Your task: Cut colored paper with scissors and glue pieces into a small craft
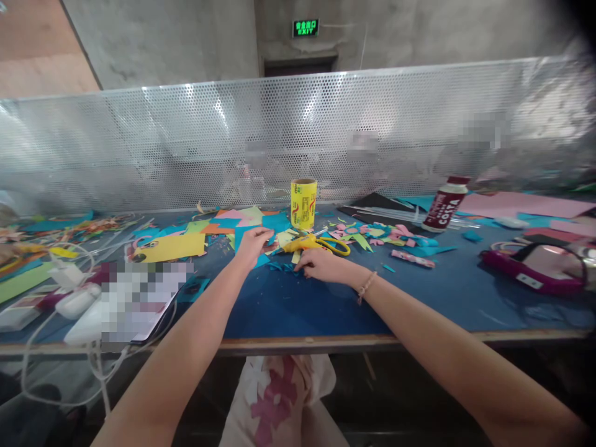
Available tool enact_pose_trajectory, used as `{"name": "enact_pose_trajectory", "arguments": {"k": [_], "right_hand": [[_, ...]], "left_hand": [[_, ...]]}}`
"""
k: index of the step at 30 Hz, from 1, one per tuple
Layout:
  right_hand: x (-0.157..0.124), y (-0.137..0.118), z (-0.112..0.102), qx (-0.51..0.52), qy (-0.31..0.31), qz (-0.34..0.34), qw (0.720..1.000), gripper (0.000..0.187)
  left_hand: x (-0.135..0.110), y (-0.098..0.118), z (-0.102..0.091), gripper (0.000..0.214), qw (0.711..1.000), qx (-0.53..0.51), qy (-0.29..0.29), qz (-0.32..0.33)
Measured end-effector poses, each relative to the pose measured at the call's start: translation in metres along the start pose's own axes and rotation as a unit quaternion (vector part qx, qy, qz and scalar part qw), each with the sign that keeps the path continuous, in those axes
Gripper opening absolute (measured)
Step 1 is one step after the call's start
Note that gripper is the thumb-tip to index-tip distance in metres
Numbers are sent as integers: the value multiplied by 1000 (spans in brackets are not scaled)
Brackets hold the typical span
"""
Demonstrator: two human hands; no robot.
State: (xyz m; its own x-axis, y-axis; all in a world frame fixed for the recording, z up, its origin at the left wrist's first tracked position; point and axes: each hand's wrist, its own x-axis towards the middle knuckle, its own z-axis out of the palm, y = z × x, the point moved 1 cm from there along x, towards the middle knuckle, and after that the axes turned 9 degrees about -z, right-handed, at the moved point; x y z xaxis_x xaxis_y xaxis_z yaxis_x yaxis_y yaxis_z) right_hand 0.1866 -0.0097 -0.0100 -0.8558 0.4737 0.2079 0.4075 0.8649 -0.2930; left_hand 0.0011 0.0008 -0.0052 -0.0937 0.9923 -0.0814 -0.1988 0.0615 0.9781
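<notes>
My left hand [255,244] is held above the blue desk with its fingers drawn together. A piece of blue paper [261,260] shows just below it; whether the fingers grip that paper is unclear. Curled over the desk, my right hand [321,264] has thumb and fingertips close together beside small blue paper scraps [282,267]. What it pinches, if anything, is too small to make out. Yellow-handled scissors [343,248] lie just beyond the right hand, among coloured paper cuttings. Behind them stands a yellow cardboard tube [303,205].
Loose cuttings [386,234] spread across the desk. A phone [162,304] with white cables lies left, near a yellow sheet [174,247]. At right are a dark red bottle [444,208] and a purple strapped object [531,270]. A perforated metal screen [186,149] stands behind.
</notes>
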Motion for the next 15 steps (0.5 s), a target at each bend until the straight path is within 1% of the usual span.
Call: {"name": "enact_pose_trajectory", "arguments": {"k": [4,9,12,15], "right_hand": [[-2,1,0,-17,-6,-33,999,31],[1,7,1,-1,-11,-50,999,16],[3,12,1,12,5,-32,999,15],[3,17,-1,41,41,2,998,14]], "left_hand": [[0,0,-1,7,1000,-5,-3,-3],[1,-1,-1,8,1000,-1,-8,-4],[0,-1,0,8,1000,-4,-4,-4],[-2,-1,1,8,1000,0,-6,-3]]}}
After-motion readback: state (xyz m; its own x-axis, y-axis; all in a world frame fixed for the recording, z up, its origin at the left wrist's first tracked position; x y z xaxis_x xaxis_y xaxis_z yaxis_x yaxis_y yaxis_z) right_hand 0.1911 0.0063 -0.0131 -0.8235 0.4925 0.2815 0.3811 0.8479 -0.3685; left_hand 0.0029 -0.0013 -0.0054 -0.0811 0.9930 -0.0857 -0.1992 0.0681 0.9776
